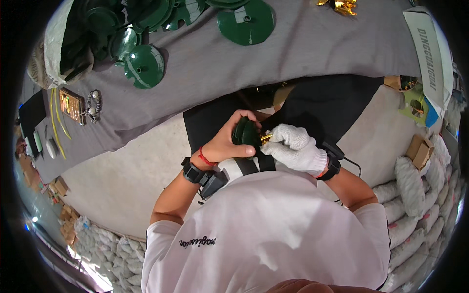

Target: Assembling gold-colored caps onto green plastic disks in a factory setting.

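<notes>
In front of my waist, my bare left hand [225, 142] is wrapped round a dark green, rounded plastic piece [246, 131] that looks like several stacked layers. My right hand [295, 150], in a white knit glove, pinches a small shiny gold piece [265, 138] against the right side of the green piece. Fingers hide most of the gold piece, and I cannot tell whether it is fixed to the green one. Both hands are above my lap, close to the cloth-covered table's near edge.
Glossy green discs [245, 22] lie on the grey tablecloth [312, 53], many beside a white sack [56, 44]. Gold pieces [338, 6] rest at the far edge. A phone [72, 105] and bead bracelet [94, 106] lie left. Full sacks [410, 185] are piled at right.
</notes>
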{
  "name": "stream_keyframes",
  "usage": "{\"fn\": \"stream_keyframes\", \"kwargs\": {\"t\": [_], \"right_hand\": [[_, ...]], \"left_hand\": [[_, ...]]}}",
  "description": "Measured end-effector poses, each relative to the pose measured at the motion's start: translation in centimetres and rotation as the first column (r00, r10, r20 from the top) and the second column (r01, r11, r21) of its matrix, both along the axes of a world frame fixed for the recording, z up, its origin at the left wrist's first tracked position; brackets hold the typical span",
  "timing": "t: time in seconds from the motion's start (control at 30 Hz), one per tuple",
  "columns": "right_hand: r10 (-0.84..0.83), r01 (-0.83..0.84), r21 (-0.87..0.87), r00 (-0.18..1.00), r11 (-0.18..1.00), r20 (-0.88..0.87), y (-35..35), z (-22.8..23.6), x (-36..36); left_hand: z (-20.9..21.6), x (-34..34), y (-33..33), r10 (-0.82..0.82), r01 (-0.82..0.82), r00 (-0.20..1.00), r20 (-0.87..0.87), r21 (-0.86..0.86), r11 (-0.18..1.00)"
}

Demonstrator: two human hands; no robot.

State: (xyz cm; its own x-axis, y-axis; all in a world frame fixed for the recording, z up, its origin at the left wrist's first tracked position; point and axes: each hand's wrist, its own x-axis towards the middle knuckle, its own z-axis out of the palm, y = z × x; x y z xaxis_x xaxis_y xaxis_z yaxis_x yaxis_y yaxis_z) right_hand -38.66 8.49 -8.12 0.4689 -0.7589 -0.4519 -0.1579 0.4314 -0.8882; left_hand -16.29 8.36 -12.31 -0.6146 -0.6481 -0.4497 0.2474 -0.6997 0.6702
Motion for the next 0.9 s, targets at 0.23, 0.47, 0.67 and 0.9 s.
{"fn": "stream_keyframes", "kwargs": {"t": [0.23, 0.47, 0.67, 0.9], "right_hand": [[0.103, -0.204, -0.516, 0.971, 0.832, -0.217, -0.2, 0.1, -0.1], [0.172, -0.285, -0.449, 0.946, 0.847, -0.276, 0.6, 0.5, -0.8], [0.324, -0.636, -0.586, 0.767, 0.503, -0.554, -0.1, 0.9, -1.8], [0.183, -0.190, -0.174, 0.982, 0.966, -0.056, 1.0, 0.2, -2.1]], "left_hand": [[-0.2, 0.0, 0.4, 0.029, -0.029, 1.000, 0.000, -0.003, 1.000], [0.7, -0.7, 0.7, -0.006, 0.007, 0.999, 0.041, -0.032, 0.999], [0.9, -1.1, 1.0, -0.042, 0.045, 0.997, 0.059, -0.051, 0.998], [1.5, -1.5, 1.2, -0.032, 0.042, 0.993, 0.114, -0.081, 0.996]]}}
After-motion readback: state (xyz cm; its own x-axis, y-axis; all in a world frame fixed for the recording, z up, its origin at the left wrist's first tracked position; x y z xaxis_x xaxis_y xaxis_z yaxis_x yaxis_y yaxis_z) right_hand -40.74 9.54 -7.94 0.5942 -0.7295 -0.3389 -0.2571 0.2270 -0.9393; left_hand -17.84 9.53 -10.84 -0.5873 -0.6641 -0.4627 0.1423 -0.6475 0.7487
